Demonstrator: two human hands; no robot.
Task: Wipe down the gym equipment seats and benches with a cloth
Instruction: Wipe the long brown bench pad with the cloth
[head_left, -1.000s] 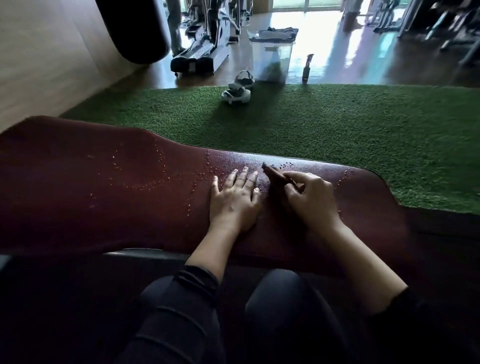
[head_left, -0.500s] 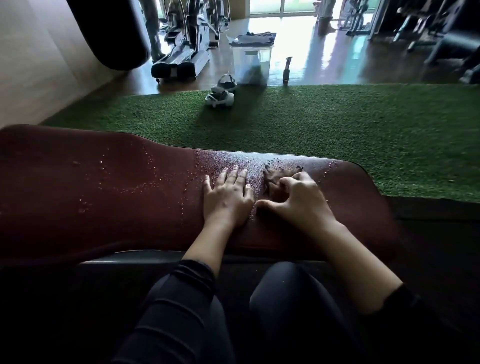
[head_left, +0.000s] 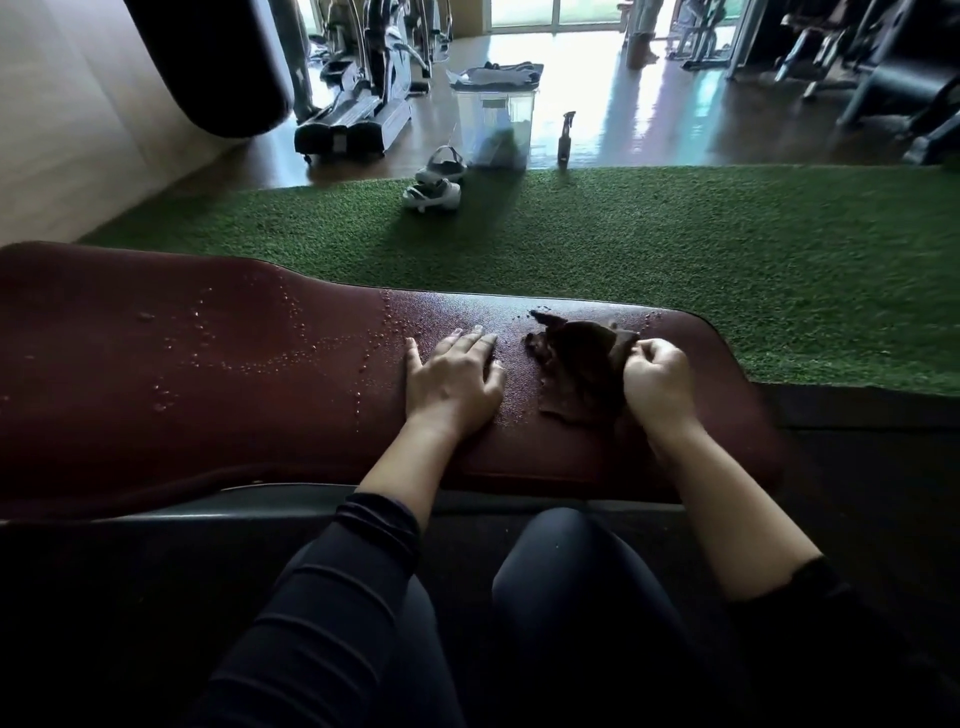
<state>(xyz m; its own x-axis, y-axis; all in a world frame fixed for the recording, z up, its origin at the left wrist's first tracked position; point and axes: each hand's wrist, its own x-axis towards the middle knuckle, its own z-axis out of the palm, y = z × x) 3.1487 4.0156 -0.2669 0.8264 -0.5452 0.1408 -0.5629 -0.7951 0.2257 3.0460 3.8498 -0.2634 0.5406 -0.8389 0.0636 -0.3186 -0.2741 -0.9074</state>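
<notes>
My left hand (head_left: 452, 382) lies flat, fingers straight and spread. My right hand (head_left: 657, 376) is curled, pinching the cloth (head_left: 579, 364). Both forearms reach forward.

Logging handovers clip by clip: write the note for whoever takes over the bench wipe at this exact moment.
Left hand: flat on the bench pad, fingers straight, holding nothing.
Right hand: fingers curled round the near edge of the dark cloth, which lies bunched on the pad between the two hands.
Done: no part of the pad can be called wiped yet. Water droplets lie in lines across the pad left of the left hand, and a fine wet film shows around both hands.
Left: spread the cloth, wipe the whole pad from the right end leftwards, then the other seats.
</notes>
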